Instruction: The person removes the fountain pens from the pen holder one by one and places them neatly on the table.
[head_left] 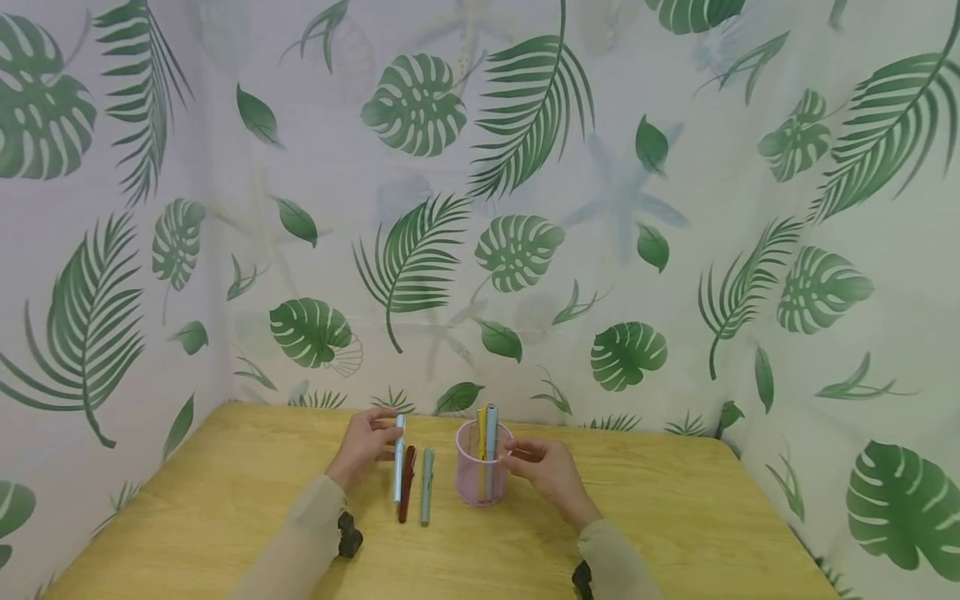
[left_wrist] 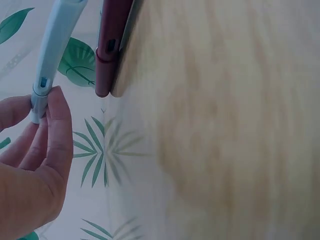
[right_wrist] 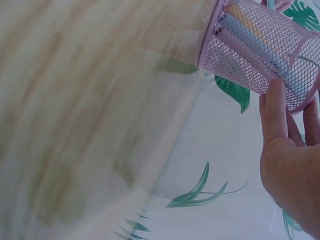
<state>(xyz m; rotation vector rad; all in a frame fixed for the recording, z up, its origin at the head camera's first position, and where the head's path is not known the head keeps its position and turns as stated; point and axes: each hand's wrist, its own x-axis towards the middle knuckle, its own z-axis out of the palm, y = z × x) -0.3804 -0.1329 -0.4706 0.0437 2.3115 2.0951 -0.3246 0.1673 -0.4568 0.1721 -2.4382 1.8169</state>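
Observation:
A light blue pen (head_left: 398,467) is pinched near its far end between the thumb and fingers of my left hand (head_left: 367,442). The left wrist view shows that pinch on the pen (left_wrist: 52,55) closely. Just right of it a dark red pen (head_left: 407,487) lies on the table, and a grey-green pen (head_left: 427,492) lies beside that one. My right hand (head_left: 551,475) holds the right side of a pink mesh pen holder (head_left: 468,483), fingertips near the rim. Inside the holder stand a yellow pen (head_left: 482,425) and a blue-grey pen (head_left: 491,425).
The wood-grain table (head_left: 637,500) carries the pens and the holder. A white cloth wall (head_left: 562,350) printed with green leaves rises behind the table's far edge and along both sides.

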